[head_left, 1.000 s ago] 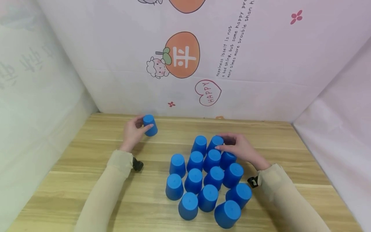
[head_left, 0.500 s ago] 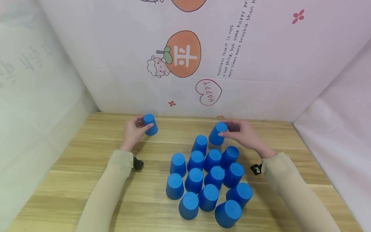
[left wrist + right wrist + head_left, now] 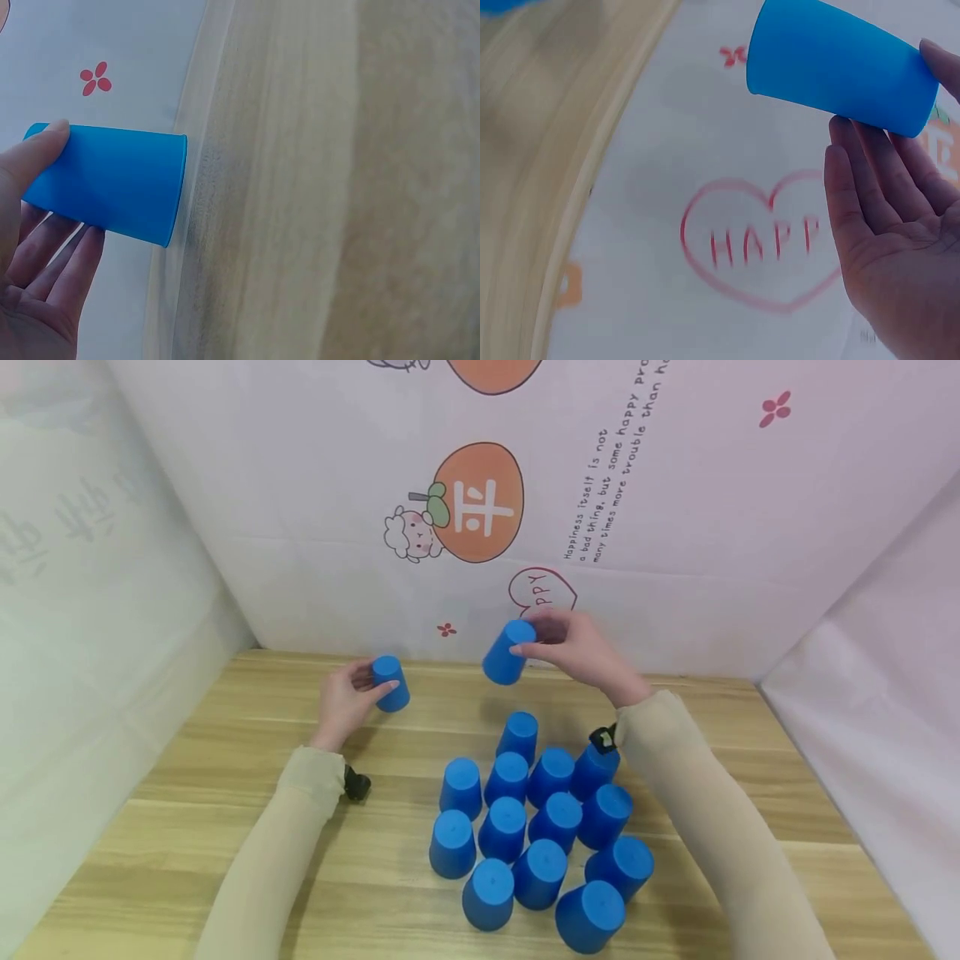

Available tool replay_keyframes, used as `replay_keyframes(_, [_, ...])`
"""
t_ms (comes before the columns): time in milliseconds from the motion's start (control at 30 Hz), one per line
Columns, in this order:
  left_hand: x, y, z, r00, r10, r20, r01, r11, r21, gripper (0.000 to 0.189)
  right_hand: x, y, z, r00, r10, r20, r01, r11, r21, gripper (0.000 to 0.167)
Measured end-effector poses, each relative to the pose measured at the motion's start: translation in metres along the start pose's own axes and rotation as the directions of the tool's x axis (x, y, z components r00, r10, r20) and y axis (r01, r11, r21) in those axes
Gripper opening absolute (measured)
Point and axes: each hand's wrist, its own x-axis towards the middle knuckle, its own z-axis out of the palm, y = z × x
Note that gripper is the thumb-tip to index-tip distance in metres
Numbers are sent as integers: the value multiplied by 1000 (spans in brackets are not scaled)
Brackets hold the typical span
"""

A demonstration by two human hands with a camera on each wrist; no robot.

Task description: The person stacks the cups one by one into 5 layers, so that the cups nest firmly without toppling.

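Observation:
Near the back edge of the table, my left hand (image 3: 345, 706) holds an upside-down blue cup (image 3: 391, 685) between thumb and fingers. The left wrist view shows that same cup (image 3: 112, 180) with its rim at or close to the tabletop; contact is hard to tell. Raised above the table, my right hand (image 3: 581, 647) grips a second blue cup (image 3: 508, 653) by its narrow end, slightly tilted. In the right wrist view this cup (image 3: 840, 64) sits between the thumb and several fingers, in front of the printed heart. Below it stands a group of several upside-down blue cups (image 3: 504, 828).
The wooden table (image 3: 360, 877) meets a white printed backdrop (image 3: 315, 527) at its back edge. White sheets (image 3: 885, 635) hang at both sides. The cup group fills the middle-right of the table, its closest cup (image 3: 521, 737) below the raised one.
My right hand has lifted a cup from the back of the group and carried it up and to the left. My left hand and its cup have stayed in place.

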Motion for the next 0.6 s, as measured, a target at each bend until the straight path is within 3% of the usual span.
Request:
replay_keyframes(400, [-1,3,-1,1000,3,13,-3,1000,-2,57,36,-15,61,995,14,99,-18,999,33,55])
replay_keyframes(600, [1,4,-2,1000,-1,10,1,1000,-5,58,52,-13,84,988,45,145,-40,999,-36,54])
